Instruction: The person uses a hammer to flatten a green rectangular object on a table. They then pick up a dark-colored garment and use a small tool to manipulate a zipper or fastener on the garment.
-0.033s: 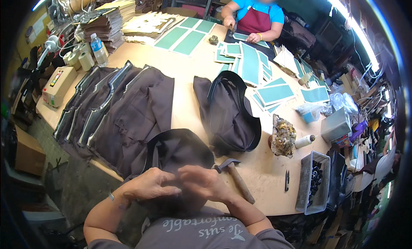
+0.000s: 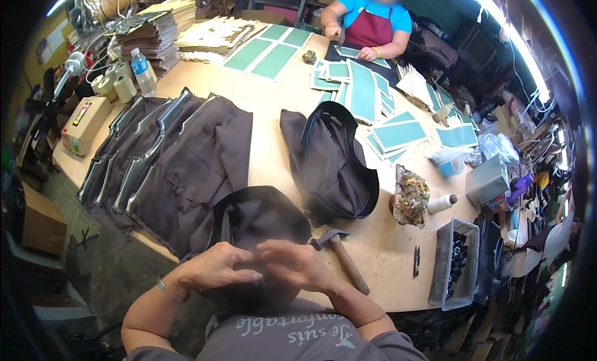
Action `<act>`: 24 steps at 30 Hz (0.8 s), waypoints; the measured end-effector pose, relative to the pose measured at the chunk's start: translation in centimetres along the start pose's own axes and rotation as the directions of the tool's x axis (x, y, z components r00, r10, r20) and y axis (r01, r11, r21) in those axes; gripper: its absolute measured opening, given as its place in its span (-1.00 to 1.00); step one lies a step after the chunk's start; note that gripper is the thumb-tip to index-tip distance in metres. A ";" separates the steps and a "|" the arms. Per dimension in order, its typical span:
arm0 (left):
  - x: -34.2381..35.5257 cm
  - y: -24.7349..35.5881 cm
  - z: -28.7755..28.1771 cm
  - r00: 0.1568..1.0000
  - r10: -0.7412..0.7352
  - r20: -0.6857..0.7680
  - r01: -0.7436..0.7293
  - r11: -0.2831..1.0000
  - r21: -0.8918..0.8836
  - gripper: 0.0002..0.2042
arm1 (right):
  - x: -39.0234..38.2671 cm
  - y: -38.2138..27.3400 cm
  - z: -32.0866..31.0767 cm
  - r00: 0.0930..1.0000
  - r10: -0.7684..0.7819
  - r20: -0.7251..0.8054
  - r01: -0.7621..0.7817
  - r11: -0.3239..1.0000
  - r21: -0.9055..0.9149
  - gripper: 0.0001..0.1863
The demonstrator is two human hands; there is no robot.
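A dark brown fabric piece with a black band along its edge [image 2: 264, 215] lies at the table's near edge, in front of my body. My left hand [image 2: 219, 266] grips it from the left, thumb and fingers closed together. From the right, my right hand [image 2: 293, 264] closes on the same piece, its fingers slightly blurred. The spot between my fingertips is dark, and I cannot make out the detail there. A hammer [image 2: 348, 264] with a wooden handle lies just right of my right hand. Beyond it sits a second brown piece with a black band [image 2: 329, 168].
Brown fabric panels [image 2: 174, 156] overlap on the left. At right are small black snips [image 2: 416, 260], a grey basket [image 2: 440, 261] of black parts, a crusted container [image 2: 410, 196] and a white spool [image 2: 443, 203]. Across the table a co-worker [image 2: 368, 28] handles green-and-white panels [image 2: 360, 90].
The co-worker's hand with the tool has shifted slightly. My own hands and the fabric between them show no visible change.
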State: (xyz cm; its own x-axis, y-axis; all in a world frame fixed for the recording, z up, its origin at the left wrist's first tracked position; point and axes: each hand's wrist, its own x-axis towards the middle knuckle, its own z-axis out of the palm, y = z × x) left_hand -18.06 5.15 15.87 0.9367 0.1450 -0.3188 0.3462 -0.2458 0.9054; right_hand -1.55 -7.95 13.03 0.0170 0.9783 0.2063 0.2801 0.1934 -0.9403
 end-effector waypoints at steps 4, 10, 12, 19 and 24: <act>-0.3 -0.5 0.0 1.000 0.013 -0.011 -0.013 1.000 0.016 -0.69 | 0.7 -1.3 -1.6 0.980 -0.188 0.067 0.197 0.968 -0.157 -0.63; 0.8 -0.6 0.6 0.996 0.091 0.012 -0.091 0.996 0.000 -0.74 | -4.8 -11.5 -6.2 0.670 -0.692 0.270 0.698 0.711 0.091 -0.70; 0.8 -0.3 0.7 0.995 0.104 -0.008 -0.103 0.990 0.095 -0.73 | -7.0 -13.6 -5.4 0.463 -0.824 0.325 0.732 0.563 0.385 -0.72; 1.0 -0.6 1.7 0.994 0.104 0.016 -0.105 0.991 0.081 -0.73 | -6.5 -16.2 -7.1 0.061 -0.831 0.553 0.585 0.479 0.655 -0.76; 0.7 -1.3 1.7 0.997 0.076 -0.005 -0.076 0.997 0.007 -0.75 | -7.7 -15.9 -6.2 0.222 -0.908 0.355 0.589 0.415 0.693 -0.77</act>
State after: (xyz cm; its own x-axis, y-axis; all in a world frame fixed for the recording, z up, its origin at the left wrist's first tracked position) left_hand -17.72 3.90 14.01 0.9600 0.1311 -0.2476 0.2745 -0.2630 0.9249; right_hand -0.21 -19.05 28.09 -0.5917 0.0675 0.8033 -0.5388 0.7081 -0.4564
